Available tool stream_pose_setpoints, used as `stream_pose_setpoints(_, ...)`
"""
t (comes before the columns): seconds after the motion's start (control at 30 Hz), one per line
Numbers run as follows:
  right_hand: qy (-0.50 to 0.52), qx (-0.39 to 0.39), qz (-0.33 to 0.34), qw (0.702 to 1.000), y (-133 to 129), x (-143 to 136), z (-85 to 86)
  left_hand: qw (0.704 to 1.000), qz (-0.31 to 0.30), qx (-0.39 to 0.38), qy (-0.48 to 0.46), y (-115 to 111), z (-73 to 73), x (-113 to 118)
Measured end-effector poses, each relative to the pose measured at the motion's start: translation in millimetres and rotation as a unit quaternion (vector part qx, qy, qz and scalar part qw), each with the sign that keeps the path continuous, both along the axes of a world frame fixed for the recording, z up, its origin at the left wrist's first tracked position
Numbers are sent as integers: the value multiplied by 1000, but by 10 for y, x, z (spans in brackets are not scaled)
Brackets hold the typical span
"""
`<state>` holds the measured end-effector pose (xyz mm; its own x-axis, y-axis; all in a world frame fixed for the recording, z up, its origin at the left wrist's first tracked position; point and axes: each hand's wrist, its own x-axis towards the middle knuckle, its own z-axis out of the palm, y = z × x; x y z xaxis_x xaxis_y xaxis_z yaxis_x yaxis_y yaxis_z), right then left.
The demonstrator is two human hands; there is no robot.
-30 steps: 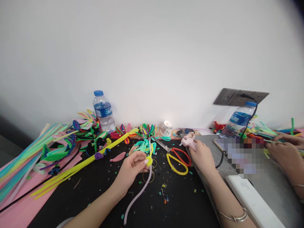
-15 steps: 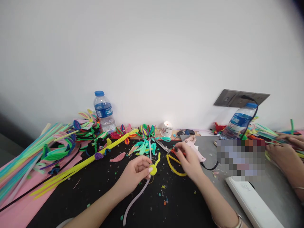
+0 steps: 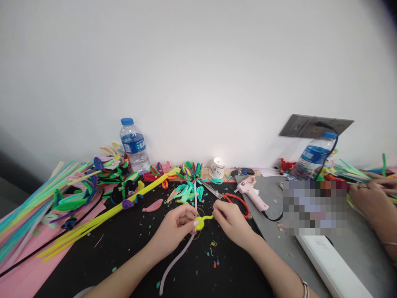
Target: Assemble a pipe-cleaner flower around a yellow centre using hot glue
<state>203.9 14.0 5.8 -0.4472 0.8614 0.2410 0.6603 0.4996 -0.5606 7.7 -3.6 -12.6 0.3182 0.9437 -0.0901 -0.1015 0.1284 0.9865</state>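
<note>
My left hand (image 3: 181, 225) pinches a small coiled yellow disc (image 3: 199, 223) between thumb and fingers, near the middle of the black mat. A short yellow tail runs right from the disc, and its end is between the fingertips of my right hand (image 3: 229, 219). A pale lilac stem (image 3: 176, 265) passes under my left fingers, curving down toward the front edge; its upper part leads to a multicoloured flower (image 3: 192, 170). Scissors with orange-red handles (image 3: 242, 203) lie just beyond my right hand.
Yellow pipe cleaners (image 3: 108, 213) lie diagonally at left beside coloured bundles. A pink glue gun (image 3: 252, 194), paper cup (image 3: 217, 167), two bottles (image 3: 135, 145) and a white box (image 3: 331, 265) stand or lie around. Another person's hands (image 3: 369, 203) are at far right.
My right hand has moved left and down and taken hold of the yellow tail, which now points right instead of up. A yellow loop near the scissors is no longer visible.
</note>
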Motion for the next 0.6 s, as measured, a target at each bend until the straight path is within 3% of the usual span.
stream_pose_setpoints(0.6,-51,7,46,998,-68,-110,-39,993,112,-27,-24,54,22,-22)
